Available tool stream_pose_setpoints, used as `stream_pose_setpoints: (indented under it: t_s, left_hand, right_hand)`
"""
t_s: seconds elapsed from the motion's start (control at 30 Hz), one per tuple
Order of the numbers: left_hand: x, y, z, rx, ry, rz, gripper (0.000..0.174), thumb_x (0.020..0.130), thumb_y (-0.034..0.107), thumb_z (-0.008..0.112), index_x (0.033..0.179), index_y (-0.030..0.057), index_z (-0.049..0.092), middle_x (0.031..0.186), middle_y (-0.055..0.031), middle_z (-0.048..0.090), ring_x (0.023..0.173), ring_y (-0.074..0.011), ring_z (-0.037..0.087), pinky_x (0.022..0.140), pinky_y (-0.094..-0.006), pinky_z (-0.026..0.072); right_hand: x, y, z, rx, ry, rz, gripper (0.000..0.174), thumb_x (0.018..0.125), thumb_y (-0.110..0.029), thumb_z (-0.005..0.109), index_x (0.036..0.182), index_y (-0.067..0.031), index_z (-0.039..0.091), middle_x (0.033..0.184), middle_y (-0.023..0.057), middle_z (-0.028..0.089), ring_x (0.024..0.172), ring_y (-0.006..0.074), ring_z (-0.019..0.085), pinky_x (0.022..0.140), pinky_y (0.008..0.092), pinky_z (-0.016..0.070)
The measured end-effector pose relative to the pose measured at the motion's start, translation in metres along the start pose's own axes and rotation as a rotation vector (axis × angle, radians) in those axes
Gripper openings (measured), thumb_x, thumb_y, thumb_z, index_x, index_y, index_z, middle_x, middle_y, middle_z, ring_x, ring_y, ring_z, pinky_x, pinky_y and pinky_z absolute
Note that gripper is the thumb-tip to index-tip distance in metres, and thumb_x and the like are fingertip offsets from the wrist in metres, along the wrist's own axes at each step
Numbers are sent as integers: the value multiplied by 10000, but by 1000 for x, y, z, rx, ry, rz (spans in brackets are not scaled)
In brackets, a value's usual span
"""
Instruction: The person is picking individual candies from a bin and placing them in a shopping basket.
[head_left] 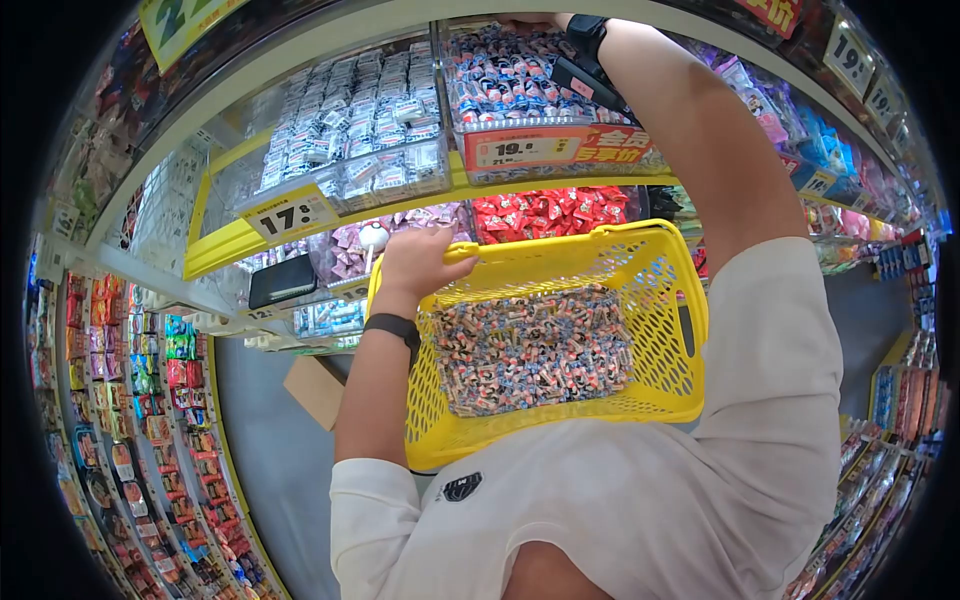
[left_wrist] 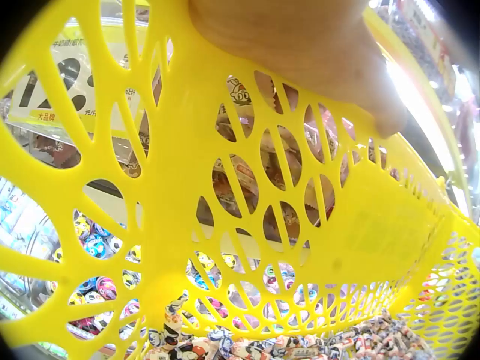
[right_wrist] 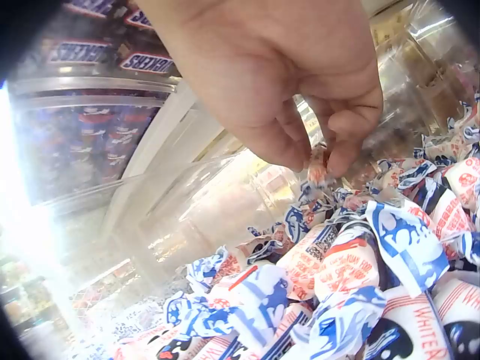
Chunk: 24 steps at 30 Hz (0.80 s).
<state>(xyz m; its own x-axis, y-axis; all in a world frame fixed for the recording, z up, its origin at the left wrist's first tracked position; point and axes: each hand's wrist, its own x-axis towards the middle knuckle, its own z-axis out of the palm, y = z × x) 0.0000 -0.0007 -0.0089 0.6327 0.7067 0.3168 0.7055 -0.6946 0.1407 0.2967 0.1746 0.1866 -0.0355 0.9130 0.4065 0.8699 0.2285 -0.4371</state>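
My left hand (head_left: 425, 262) grips the near-left rim of a yellow shopping basket (head_left: 655, 262), thumb lying over the inner side. A thick layer of wrapped candies (head_left: 535, 350) covers the basket's bottom. In the right wrist view, my right hand (right_wrist: 292, 67) reaches down into a clear bin and pinches a wrapped candy (right_wrist: 318, 166) between thumb and fingers. White, blue and red wrapped candies (right_wrist: 349, 262) lie heaped below it. From the head, that hand is mostly hidden at the bin's far top edge, behind the forearm.
Beside this bin is another clear bin of white-wrapped candies (head_left: 350, 110). Red-wrapped sweets (head_left: 550, 212) fill a lower bin behind the basket. A black phone-like device (head_left: 282, 282) lies at the lower shelf. Price tags (head_left: 290, 213) line the shelf edge, and a cardboard piece (head_left: 314, 390) is on the floor.
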Motion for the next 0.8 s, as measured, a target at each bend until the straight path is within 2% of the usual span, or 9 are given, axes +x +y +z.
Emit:
stream_pose_setpoints:
  t_s: [0.33, 0.57, 0.8]
  left_hand:
    - [-1, 2, -2, -25, -5, -17, 459, 744, 530, 718, 736, 86, 601, 701, -96, 623, 681, -305, 625, 639, -439, 490]
    - [-1, 0, 1, -28, -8, -12, 458, 750, 529, 711, 734, 87, 595, 704, -97, 620, 683, -306, 622, 641, -441, 486]
    - [-1, 1, -1, -29, -18, -12, 462, 758, 533, 703, 736, 85, 592, 704, -102, 619, 686, -310, 622, 642, -443, 484]
  right_hand:
    - [0, 4, 2, -19, 10, 12, 165, 920, -172, 609, 929, -13, 648, 714, -9, 565, 663, 85, 504, 608, 263, 417]
    - [-8, 12, -29, 0, 26, 17, 154, 922, -163, 609, 931, -14, 647, 713, -21, 549, 662, 71, 488, 599, 251, 405]
    - [-29, 8, -53, 43, -117, 6, 143, 924, -153, 609, 933, -15, 645, 712, -34, 534, 660, 58, 472, 590, 238, 392]
